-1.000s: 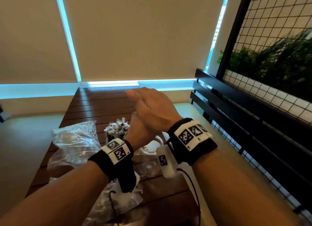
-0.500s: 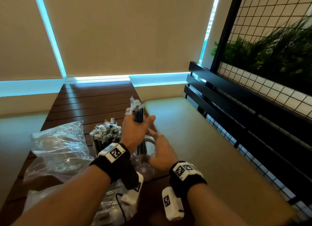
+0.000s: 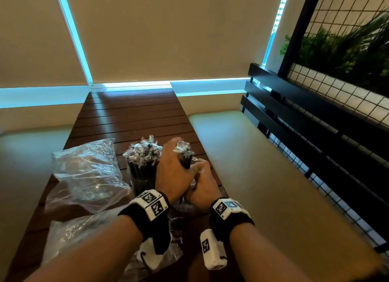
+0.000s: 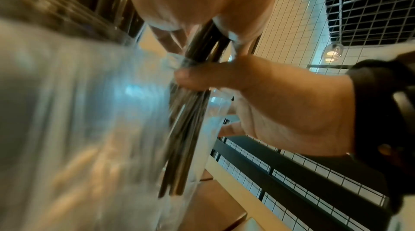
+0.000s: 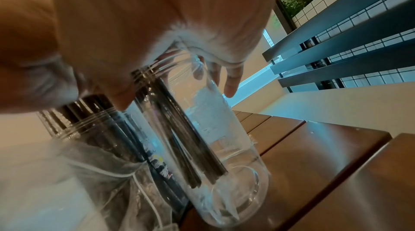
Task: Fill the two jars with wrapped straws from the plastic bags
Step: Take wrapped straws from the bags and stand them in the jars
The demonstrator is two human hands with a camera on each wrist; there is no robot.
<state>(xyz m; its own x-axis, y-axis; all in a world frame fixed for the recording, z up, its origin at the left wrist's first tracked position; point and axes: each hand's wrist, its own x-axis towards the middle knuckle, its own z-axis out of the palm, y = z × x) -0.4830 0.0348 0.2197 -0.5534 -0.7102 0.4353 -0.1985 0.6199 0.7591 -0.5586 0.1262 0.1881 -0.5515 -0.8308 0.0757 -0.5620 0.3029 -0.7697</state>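
Note:
My left hand (image 3: 174,172) grips a bundle of dark wrapped straws (image 3: 186,155) near its crinkled top. The bundle hangs inside a clear jar (image 5: 224,137), with the straw tips (image 5: 202,172) a little above the jar's bottom. My right hand (image 3: 203,187) holds this jar by its upper part, fingers (image 5: 231,82) curled round the far side. Just to the left stands the other jar (image 3: 145,176), packed with wrapped straws (image 3: 144,151). In the head view my hands hide most of the right jar.
Two crumpled clear plastic bags (image 3: 88,170) (image 3: 84,229) lie on the left of the slatted wooden table (image 3: 130,117). A beige bench cushion (image 3: 252,166) runs along the right, backed by a black slatted rail (image 3: 294,124) and a wire grid with plants.
My left hand has lowered the straw bundle from above the rim down into the right jar. My right hand came down from in front of me and took hold of that jar.

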